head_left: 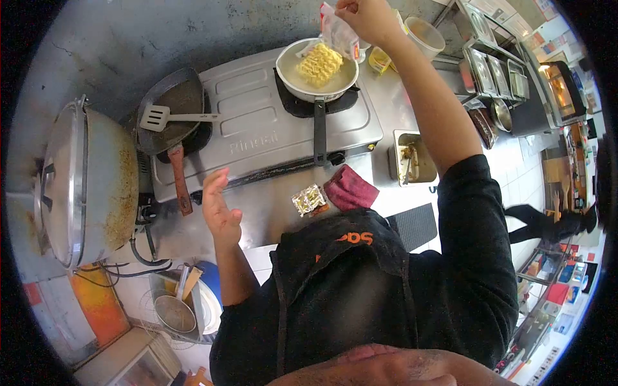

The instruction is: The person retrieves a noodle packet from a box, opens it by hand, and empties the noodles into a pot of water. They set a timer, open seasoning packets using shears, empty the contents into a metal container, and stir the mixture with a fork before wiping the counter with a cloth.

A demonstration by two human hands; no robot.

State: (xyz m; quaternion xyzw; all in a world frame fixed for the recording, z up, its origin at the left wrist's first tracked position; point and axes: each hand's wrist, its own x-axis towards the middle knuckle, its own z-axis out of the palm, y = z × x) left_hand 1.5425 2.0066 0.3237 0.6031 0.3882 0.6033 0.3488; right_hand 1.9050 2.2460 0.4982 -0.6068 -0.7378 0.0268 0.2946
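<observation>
My right hand (370, 20) is closed on the upper end of a clear plastic noodle packet (338, 33), held over the saucepan (285, 78). Below the packet's lower end, a yellow block of dried instant noodles (320, 63) shows within the pan's rim. The pan stands on the right burner of the stove (238, 109), its black handle pointing toward me. My left hand (221, 207) hovers by the stove's front edge, open with fingers apart and nothing in it.
Left of the pan, a frying pan (158, 90) carries a slotted turner (168, 118). A large lidded pot (109, 180) stands farther left. On the counter lie a folded maroon cloth (351, 188) and a foil piece (309, 200). A metal container (421, 168) sits at right.
</observation>
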